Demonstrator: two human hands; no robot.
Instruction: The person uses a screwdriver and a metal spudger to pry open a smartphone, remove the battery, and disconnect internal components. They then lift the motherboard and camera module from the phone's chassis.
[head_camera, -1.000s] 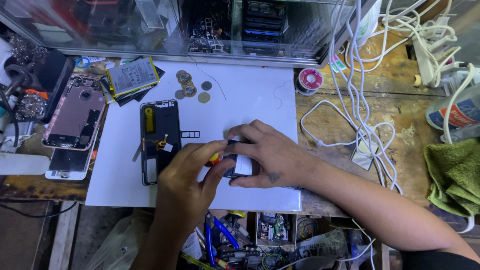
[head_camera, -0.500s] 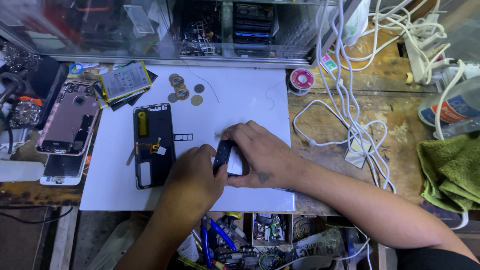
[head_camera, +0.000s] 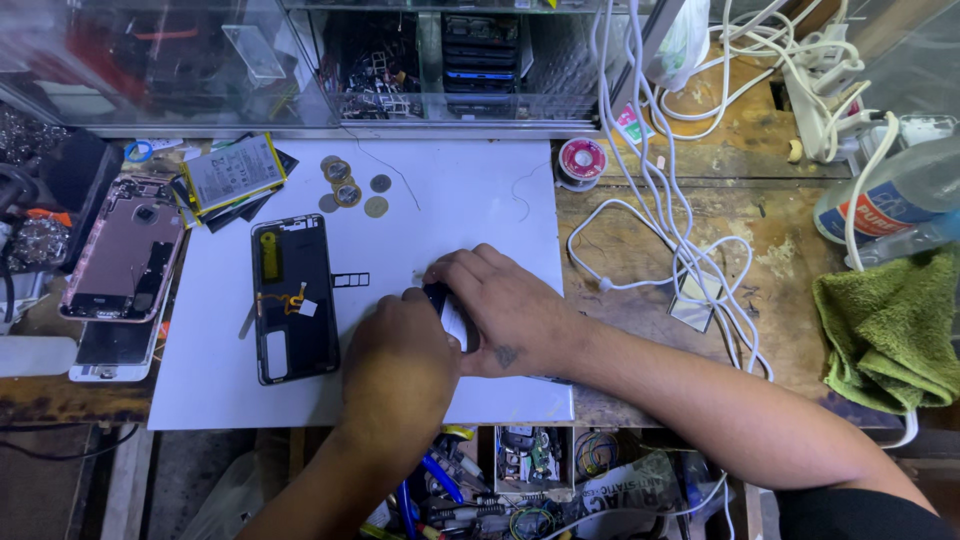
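Both hands meet right of the open phone (head_camera: 295, 298): right hand (head_camera: 505, 315) fingers pinch a small part (head_camera: 452, 315); left hand (head_camera: 398, 365) fingers are hidden, so I cannot tell.

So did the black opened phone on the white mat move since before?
No. The black opened phone lies at the same spot on the white mat, below the coins, apart from the left hand.

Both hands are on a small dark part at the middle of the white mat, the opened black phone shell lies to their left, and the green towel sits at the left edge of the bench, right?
Not quite. The head view shows the crumpled green towel at the right edge of the bench. The rest holds: left hand and right hand meet on the small dark part on the white mat, with the opened black phone shell to their left.
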